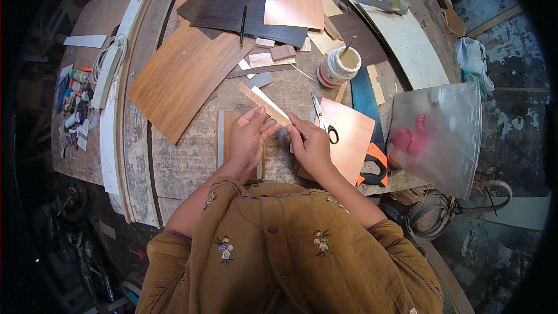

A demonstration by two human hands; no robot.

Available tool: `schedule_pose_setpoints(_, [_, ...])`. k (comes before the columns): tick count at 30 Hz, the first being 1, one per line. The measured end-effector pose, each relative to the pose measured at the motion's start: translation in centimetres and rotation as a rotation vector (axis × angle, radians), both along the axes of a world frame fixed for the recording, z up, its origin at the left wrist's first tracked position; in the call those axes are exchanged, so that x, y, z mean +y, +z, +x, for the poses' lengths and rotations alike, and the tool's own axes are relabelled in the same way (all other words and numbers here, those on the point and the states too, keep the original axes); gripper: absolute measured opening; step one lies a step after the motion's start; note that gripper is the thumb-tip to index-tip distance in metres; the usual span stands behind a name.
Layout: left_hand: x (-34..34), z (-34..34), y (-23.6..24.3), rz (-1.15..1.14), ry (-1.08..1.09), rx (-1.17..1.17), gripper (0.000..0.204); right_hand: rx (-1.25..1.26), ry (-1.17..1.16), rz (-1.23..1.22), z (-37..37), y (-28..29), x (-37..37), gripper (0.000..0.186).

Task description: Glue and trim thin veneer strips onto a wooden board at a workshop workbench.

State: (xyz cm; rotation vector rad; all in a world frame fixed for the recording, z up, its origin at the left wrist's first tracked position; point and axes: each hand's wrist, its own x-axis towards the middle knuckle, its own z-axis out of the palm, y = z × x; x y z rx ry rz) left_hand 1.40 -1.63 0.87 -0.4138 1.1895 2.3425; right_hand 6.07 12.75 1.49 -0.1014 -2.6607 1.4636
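Note:
Both of my hands hold a narrow wood-grain strip (250, 93) with a pale white face along one side, slanting up to the left above the workbench. My left hand (246, 138) pinches it near the middle, its other fingers curled below. My right hand (312, 144) grips the lower right end between thumb and fingers. A pair of scissors (319, 116) with black handles lies just beyond my right hand, partly on a light wood-grain sheet (353, 134). Beneath my left wrist is a small panel (227, 120), partly hidden by the hand.
An open glue jar (332, 72) with a stick in it stands ahead. A brown wood-grain sheet (185, 81) and dark sheets (226, 9) lie far left. An orange-and-black saw handle (381, 156) and a plastic bag (433, 145) sit at the right.

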Motion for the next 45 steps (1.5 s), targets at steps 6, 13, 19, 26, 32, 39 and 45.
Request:
schedule_pose_setpoints(6, [0.0, -0.1, -0.2, 0.001, 0.010, -0.023, 0.022, -0.011, -0.005, 0.068, 0.0, -0.5, 0.0, 0.026])
schedule_pose_setpoints(13, [0.3, -0.1, -0.6, -0.027, 0.056, -0.056, 0.020, -0.020, -0.009, 0.119, 0.1, -0.7, 0.0, 0.026])
schedule_pose_setpoints(19, [0.3, -0.2, -0.7, -0.035, 0.032, -0.031, 0.021, -0.018, -0.001, 0.106, 0.0, -1.0, 0.1, 0.027])
schedule_pose_setpoints(26, [0.2, -0.1, -1.0, -0.035, 0.036, -0.028, 0.021, -0.034, 0.022, 0.132, 0.1, -0.5, 0.1, 0.033])
schedule_pose_setpoints(32, [0.5, 0.1, -0.6, -0.014, 0.064, -0.042, 0.021, 0.036, 0.012, 0.215, 0.1, -0.7, 0.1, 0.033])
schedule_pose_setpoints(39, [0.6, 0.2, -0.6, 0.011, 0.098, -0.069, 0.021, 0.086, -0.005, 0.315, -0.2, -0.2, 0.1, 0.031])
schedule_pose_setpoints(45, [0.9, 0.3, 0.0, 0.068, 0.112, -0.085, 0.021, 0.161, -0.018, 0.352, -0.5, -0.7, 0.5, 0.031])
